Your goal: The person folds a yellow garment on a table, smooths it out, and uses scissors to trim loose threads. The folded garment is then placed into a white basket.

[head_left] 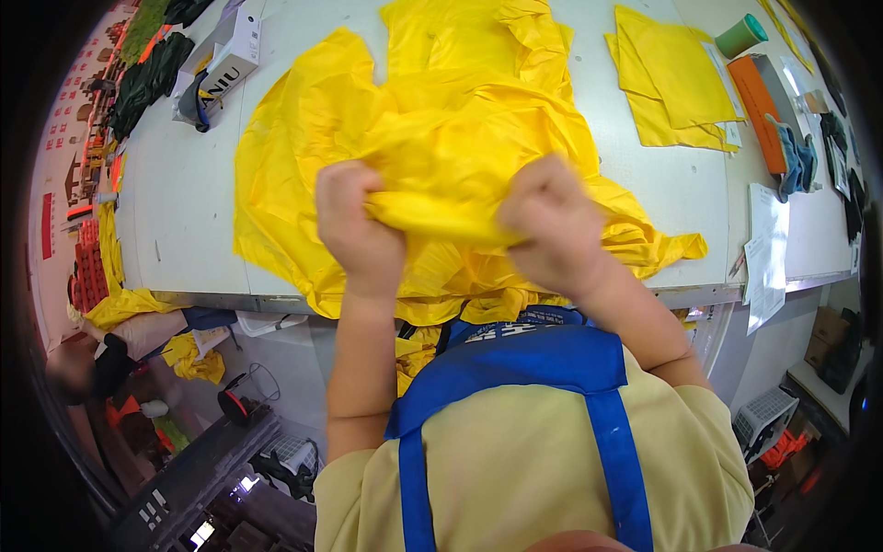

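Observation:
A large yellow garment [303, 138] of thin, smooth fabric lies crumpled over the table in front of me, its lower folds hanging past the near edge. My left hand [357, 219] is closed on one end of a bunched band of the yellow fabric. Gripping the other end is my right hand [554, 221], blurred by motion, its fingers curled around the cloth. Between both fists the band is stretched sideways, lifted above the rest of the garment. Which part of the garment the band is cannot be made out.
Folded yellow pieces [671, 78] lie at the right on the white table [184, 202]. Beyond them are a green cylinder [740, 37], an orange box [759, 106] and paper sheets [766, 244]. A white box [225, 55] stands far left. Another person [78, 368] is at lower left.

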A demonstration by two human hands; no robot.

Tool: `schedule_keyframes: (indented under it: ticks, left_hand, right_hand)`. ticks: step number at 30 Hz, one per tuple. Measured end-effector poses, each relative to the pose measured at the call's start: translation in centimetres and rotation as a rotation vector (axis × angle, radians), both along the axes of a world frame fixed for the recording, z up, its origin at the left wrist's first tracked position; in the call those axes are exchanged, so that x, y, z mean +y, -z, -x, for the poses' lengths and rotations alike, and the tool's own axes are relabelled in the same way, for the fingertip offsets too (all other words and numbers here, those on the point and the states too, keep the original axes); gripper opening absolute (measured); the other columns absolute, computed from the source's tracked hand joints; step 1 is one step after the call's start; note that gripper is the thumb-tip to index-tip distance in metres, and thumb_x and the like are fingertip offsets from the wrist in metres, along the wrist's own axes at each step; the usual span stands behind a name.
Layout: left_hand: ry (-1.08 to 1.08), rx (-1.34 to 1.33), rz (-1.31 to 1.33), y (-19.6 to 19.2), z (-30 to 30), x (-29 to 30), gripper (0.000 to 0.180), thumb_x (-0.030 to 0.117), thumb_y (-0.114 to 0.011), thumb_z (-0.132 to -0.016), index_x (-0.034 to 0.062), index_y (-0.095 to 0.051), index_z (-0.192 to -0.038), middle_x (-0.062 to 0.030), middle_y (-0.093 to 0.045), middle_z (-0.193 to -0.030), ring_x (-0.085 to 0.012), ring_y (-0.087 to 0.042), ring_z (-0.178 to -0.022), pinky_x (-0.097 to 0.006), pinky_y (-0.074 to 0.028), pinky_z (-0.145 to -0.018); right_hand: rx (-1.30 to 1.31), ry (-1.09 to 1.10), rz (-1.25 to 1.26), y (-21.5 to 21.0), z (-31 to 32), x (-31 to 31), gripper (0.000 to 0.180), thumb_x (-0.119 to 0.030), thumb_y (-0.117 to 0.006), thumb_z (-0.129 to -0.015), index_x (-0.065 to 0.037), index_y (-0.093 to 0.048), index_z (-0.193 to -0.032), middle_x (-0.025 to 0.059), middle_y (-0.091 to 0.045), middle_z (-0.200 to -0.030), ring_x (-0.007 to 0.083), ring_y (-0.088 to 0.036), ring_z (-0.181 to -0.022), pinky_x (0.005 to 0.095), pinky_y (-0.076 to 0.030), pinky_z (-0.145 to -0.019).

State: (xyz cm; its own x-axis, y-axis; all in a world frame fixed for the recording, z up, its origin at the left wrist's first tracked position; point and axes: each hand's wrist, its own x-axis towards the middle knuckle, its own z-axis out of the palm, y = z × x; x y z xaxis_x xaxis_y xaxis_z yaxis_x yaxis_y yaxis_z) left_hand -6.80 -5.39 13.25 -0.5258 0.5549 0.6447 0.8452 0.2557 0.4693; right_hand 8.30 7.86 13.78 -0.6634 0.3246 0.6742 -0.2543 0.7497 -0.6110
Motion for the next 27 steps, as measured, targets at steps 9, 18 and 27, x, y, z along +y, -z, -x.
schedule_keyframes:
  ticks: [9, 18, 27]
  left_hand:
    - [0.437, -1.412, -0.262, -1.8, 15.3, -11.3, 0.023, 0.008, -0.048, -0.092, 0.0052, -0.052, -0.115, -0.0091, -0.058, -0.111, -0.0215, -0.06, -0.098, -0.032, -0.051, -0.086]
    - [0.261, -1.048, -0.517, -3.1, 18.4, -3.8, 0.046, 0.021, -0.054, -0.094, 0.0008, -0.041, -0.134, -0.0171, -0.041, -0.139, -0.0303, -0.04, -0.129, -0.039, -0.036, -0.105]
    - [-0.611, -1.033, 0.19, 13.3, 5.5, -27.6, 0.033, 0.028, -0.06, -0.09, -0.0005, -0.064, -0.105, -0.015, -0.066, -0.094, -0.0247, -0.061, -0.091, -0.035, -0.045, -0.086]
  right_hand:
    - [-1.153, 0.248, 0.006, 7.8, -8.5, 6.2, 0.085, -0.021, -0.083, -0.062, -0.005, -0.042, -0.134, 0.0186, -0.059, -0.116, 0.0348, -0.055, -0.111, 0.0405, -0.04, -0.099]
    - [-0.837, 0.655, 0.193, 6.3, -6.1, 22.0, 0.042, -0.021, -0.067, -0.084, 0.004, -0.057, -0.116, 0.0141, -0.067, -0.1, 0.0228, -0.062, -0.09, 0.0288, -0.046, -0.081]
    - [-0.883, 0.161, 0.27, 9.8, -12.3, 3.4, 0.008, -0.006, -0.064, -0.082, 0.0, -0.061, -0.087, 0.0102, -0.064, -0.08, 0.0219, -0.06, -0.075, 0.0292, -0.046, -0.074]
